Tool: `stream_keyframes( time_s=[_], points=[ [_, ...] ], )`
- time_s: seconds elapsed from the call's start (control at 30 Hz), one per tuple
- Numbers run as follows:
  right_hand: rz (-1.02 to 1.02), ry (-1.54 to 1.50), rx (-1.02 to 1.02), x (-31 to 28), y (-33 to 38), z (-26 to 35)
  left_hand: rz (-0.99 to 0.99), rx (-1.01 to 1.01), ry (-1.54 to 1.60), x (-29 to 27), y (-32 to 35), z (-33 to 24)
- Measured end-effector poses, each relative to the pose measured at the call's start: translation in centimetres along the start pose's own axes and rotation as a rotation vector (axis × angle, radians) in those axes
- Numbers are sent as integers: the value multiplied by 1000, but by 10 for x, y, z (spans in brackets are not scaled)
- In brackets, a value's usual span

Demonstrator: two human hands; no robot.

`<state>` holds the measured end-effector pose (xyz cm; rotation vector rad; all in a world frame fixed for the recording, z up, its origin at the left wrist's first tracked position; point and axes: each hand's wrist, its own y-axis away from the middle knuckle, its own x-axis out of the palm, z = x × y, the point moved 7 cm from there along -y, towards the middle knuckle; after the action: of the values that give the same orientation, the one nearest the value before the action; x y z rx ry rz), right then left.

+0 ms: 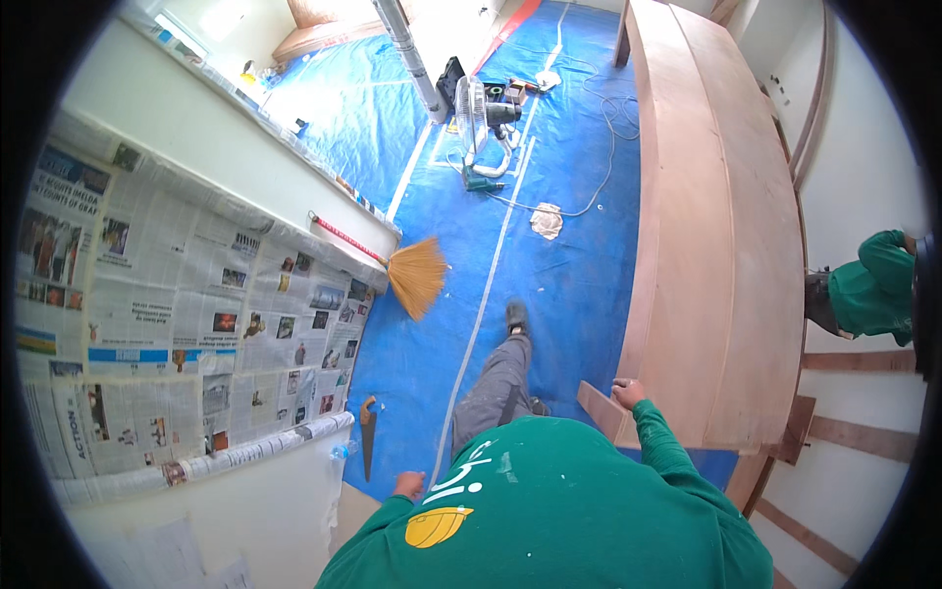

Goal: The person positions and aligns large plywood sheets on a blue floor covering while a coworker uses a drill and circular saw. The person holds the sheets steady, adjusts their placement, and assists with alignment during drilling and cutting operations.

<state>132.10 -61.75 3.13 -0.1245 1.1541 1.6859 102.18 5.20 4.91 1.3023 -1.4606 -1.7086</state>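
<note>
Nearest to me is the green shirt (549, 501), soft cloth with a yellow motif and pale flecks. Low on the left I have the left hand (409, 484), loosely curled; I cannot tell whether it holds anything. On the right, the right hand (628, 393) has its fingers bent at the wooden plank (601, 410), but I can't tell whether they clasp it or only rest there. That plank, flat and reddish-brown, slants beside the near end of a long, boxlike wooden structure (726, 245). I see smooth panels with a lengthwise seam; its inside is hidden from me.

Left of the grey trouser leg (488, 383), a handsaw (368, 442) with a brown handle lies on the wrinkled blue tarp (579, 275). At the left, newsprint (211, 324) covers a wide ledge in overlapping sheets. Just beyond the saw I have a broom (417, 278), its straw bristles fanned out and its thin red handle leaning toward the ledge.

Farther along the tarp lies a crumpled, cream-coloured rag (547, 221); past it, a green power tool (481, 181) sits just before a round wire-caged fan (473, 113). Beyond stands a pole (407, 54) wrapped in greyish sheeting.
</note>
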Motion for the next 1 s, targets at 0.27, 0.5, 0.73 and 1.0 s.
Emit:
stream_keyframes(
  time_s=[0.27,0.5,0.73,1.0],
  points=[
    [286,287,-55,-29,-102,35,-207,249,11,-121,-107,-366],
    [14,-173,223,-140,-191,110,-484,945,245,-305,-72,-754],
    [74,-20,66,-179,-383,80,-503,803,189,-309,-99,-889],
    [217,785,-481,-291,-518,194,-61,237,104,-201,-159,-873]
  ],
)
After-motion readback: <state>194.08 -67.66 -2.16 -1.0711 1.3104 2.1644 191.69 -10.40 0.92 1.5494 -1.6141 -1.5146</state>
